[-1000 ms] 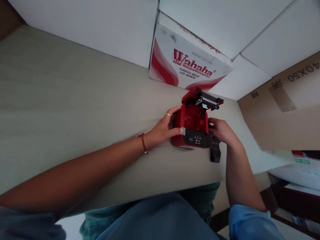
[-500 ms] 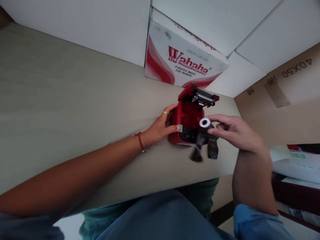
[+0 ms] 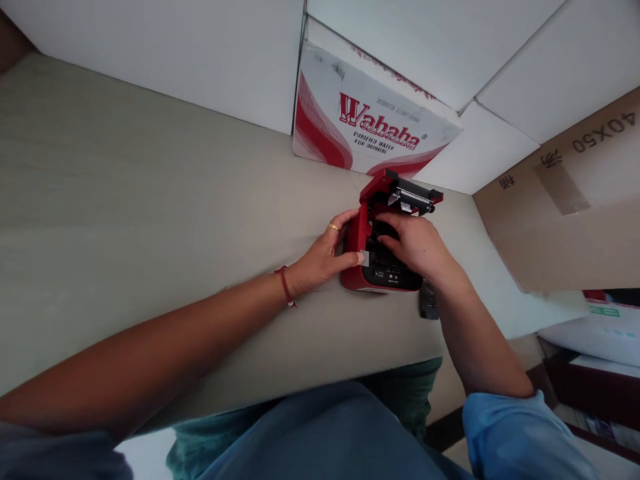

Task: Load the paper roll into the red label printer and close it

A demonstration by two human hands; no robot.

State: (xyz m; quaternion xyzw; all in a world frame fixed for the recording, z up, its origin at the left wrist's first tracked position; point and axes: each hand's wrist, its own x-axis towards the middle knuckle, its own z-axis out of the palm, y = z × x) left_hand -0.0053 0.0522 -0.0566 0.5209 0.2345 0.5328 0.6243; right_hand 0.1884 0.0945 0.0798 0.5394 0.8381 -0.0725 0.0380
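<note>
A red label printer [image 3: 356,243] stands on the table with its lid [image 3: 407,193] raised. My left hand [image 3: 333,257] grips its left side, fingers behind and thumb on the front edge near a small grey tab [image 3: 365,259]. My right hand [image 3: 413,240] reaches into the compartment under the lid, thumb and fingers closed around a black roll [image 3: 383,248]. Much of that roll is hidden by the hand and the dark inside. A small black object [image 3: 429,301] lies on the table by the printer's front right corner, partly behind my right wrist.
A Wahaha water carton [image 3: 370,127] stands against the white panels [image 3: 200,60] behind the printer. A brown cardboard box [image 3: 565,220] borders the table on the right. The table's front edge [image 3: 320,387] runs close to my body. A white bag [image 3: 600,333] sits at lower right.
My right hand has moved left and down into the printer's compartment, taking the black roll with its white core inside. My left hand keeps its hold on the printer.
</note>
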